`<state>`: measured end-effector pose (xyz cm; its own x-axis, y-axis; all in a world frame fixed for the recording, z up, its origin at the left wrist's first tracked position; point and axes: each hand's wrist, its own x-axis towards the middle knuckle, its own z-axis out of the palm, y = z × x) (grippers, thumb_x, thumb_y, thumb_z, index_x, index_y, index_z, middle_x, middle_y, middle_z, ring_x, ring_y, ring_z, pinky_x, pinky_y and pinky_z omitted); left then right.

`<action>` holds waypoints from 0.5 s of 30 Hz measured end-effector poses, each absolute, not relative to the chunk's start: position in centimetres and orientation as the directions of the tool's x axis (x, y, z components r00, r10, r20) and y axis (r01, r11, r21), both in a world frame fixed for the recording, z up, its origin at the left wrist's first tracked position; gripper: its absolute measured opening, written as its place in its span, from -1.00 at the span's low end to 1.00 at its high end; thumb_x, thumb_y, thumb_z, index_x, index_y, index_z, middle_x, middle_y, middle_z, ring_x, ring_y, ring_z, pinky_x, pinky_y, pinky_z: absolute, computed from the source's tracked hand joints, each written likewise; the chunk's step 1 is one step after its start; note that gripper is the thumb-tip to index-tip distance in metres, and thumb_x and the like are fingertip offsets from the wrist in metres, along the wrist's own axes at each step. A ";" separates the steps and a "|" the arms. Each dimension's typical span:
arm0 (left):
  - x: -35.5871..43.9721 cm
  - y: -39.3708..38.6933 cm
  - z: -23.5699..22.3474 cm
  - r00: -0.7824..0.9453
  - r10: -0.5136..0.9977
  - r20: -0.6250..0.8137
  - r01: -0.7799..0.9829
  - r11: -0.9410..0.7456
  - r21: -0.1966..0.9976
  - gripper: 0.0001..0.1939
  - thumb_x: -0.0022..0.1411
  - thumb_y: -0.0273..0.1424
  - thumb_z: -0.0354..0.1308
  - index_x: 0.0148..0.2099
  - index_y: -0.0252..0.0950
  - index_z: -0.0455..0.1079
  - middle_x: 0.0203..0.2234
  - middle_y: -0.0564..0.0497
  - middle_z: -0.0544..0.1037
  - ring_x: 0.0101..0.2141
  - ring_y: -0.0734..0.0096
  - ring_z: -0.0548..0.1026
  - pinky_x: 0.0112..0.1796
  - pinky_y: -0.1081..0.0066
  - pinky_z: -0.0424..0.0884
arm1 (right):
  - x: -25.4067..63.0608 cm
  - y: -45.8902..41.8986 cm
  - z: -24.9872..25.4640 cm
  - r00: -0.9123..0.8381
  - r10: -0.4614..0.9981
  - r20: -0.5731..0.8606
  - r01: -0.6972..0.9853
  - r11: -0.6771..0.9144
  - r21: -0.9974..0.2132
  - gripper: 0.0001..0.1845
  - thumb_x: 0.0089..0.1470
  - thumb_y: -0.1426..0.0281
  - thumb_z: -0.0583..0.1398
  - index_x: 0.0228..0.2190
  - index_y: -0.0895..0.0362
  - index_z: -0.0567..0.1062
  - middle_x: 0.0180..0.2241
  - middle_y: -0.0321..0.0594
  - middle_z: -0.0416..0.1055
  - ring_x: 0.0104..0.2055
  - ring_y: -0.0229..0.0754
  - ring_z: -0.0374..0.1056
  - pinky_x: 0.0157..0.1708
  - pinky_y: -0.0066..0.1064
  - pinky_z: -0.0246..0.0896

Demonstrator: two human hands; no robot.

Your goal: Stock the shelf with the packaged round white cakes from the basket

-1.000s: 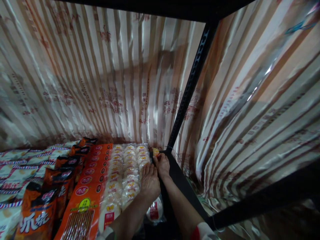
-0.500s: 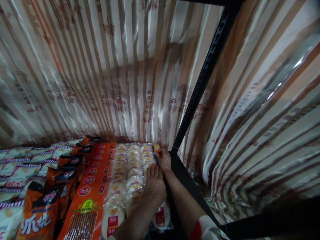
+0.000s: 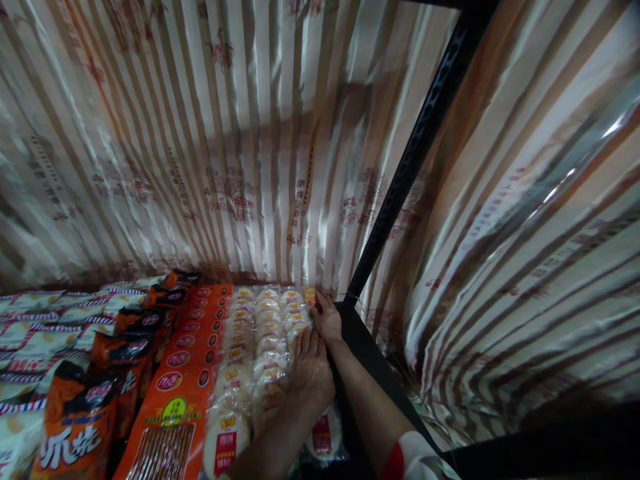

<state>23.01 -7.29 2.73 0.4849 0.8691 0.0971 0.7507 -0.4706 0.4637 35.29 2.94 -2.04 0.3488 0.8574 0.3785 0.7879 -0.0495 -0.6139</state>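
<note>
My left hand (image 3: 311, 373) lies with its fingers stretched out flat on the right-hand row of round white rice crackers (image 3: 295, 313) in clear wrappers. At the far end of that row, my right hand (image 3: 327, 319) has its fingers curled against a small yellow-orange packet (image 3: 311, 295); its thumb side is partly hidden. More wrapped crackers stand in two rows to the left. One cracker pack with a red label (image 3: 323, 433) shows below my left wrist.
Left of the crackers are orange packs of brown sticks (image 3: 167, 393), orange-and-black snack bags (image 3: 77, 427) and white bags (image 3: 20, 427). A black perforated post (image 3: 410, 160) rises from the dark shelf (image 3: 370, 353). Striped plastic sheeting (image 3: 240, 133) hangs behind and to the right.
The small yellow-orange packet and the fingers of my right hand have shifted slightly left, closer against the cracker row. My left hand stays nearly in place.
</note>
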 end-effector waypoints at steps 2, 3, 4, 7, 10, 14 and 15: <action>23.0 -7.3 2.8 0.483 0.871 0.091 0.752 -0.466 0.467 -0.44 0.13 -0.40 -0.12 0.17 -0.51 0.14 0.16 -0.19 0.19 0.19 0.12 0.04 0.19 0.16 -0.06 | 35.3 3.0 -2.2 0.329 0.867 0.373 0.795 -0.041 -0.605 -0.52 0.01 0.37 0.09 0.02 0.07 0.32 -0.11 -0.17 0.40 -0.05 -0.17 0.31 -0.07 -0.38 0.23; 23.0 -7.3 2.8 0.484 0.871 0.086 0.752 -0.464 0.467 -0.45 0.14 -0.40 -0.14 0.17 -0.51 0.13 0.16 -0.19 0.19 0.19 0.13 0.04 0.19 0.16 -0.05 | 35.4 3.0 -2.2 0.323 0.871 0.371 0.799 -0.041 -0.600 -0.52 0.00 0.37 0.09 0.02 0.07 0.32 -0.12 -0.18 0.41 -0.05 -0.17 0.31 -0.07 -0.38 0.23; 23.0 -7.3 2.8 0.486 0.871 0.074 0.755 -0.462 0.466 -0.45 0.15 -0.39 -0.14 0.17 -0.51 0.13 0.15 -0.19 0.19 0.19 0.13 0.04 0.18 0.15 -0.04 | 35.4 3.1 -2.3 0.320 0.873 0.367 0.803 -0.045 -0.594 -0.52 0.00 0.37 0.09 0.01 0.06 0.33 -0.12 -0.19 0.41 -0.05 -0.17 0.31 -0.06 -0.38 0.23; 23.0 -7.4 2.7 0.498 0.864 0.071 0.754 -0.472 0.456 -0.45 0.16 -0.36 -0.13 0.17 -0.50 0.14 0.15 -0.19 0.19 0.18 0.12 0.04 0.18 0.15 -0.04 | 35.3 3.1 -2.2 0.313 0.881 0.354 0.811 -0.054 -0.583 -0.52 0.00 0.38 0.10 0.01 0.05 0.34 -0.10 -0.20 0.40 -0.03 -0.17 0.30 -0.05 -0.38 0.22; 23.0 -7.4 2.7 0.485 0.870 0.092 0.755 -0.469 0.458 -0.46 0.16 -0.39 -0.15 0.17 -0.50 0.14 0.15 -0.18 0.19 0.19 0.14 0.03 0.19 0.16 -0.06 | 35.2 3.2 -2.0 0.300 0.889 0.346 0.814 -0.049 -0.579 -0.52 -0.01 0.39 0.10 0.01 0.05 0.34 -0.09 -0.19 0.39 -0.03 -0.16 0.30 -0.05 -0.37 0.23; 22.9 -7.5 2.8 0.490 0.866 0.101 0.749 -0.477 0.461 -0.46 0.14 -0.40 -0.13 0.16 -0.49 0.15 0.15 -0.18 0.20 0.19 0.15 0.04 0.19 0.19 -0.07 | 35.3 3.2 -2.2 0.300 0.888 0.349 0.799 -0.034 -0.601 -0.51 -0.02 0.39 0.10 0.01 0.06 0.33 -0.09 -0.17 0.39 -0.05 -0.15 0.31 -0.05 -0.34 0.24; 22.9 -7.5 2.9 0.493 0.864 0.101 0.748 -0.480 0.458 -0.46 0.14 -0.40 -0.12 0.16 -0.49 0.16 0.15 -0.18 0.19 0.19 0.15 0.04 0.19 0.18 -0.07 | 35.4 3.2 -2.3 0.301 0.886 0.353 0.790 -0.025 -0.612 -0.51 -0.03 0.39 0.11 0.01 0.06 0.33 -0.10 -0.18 0.39 -0.06 -0.15 0.32 -0.06 -0.33 0.25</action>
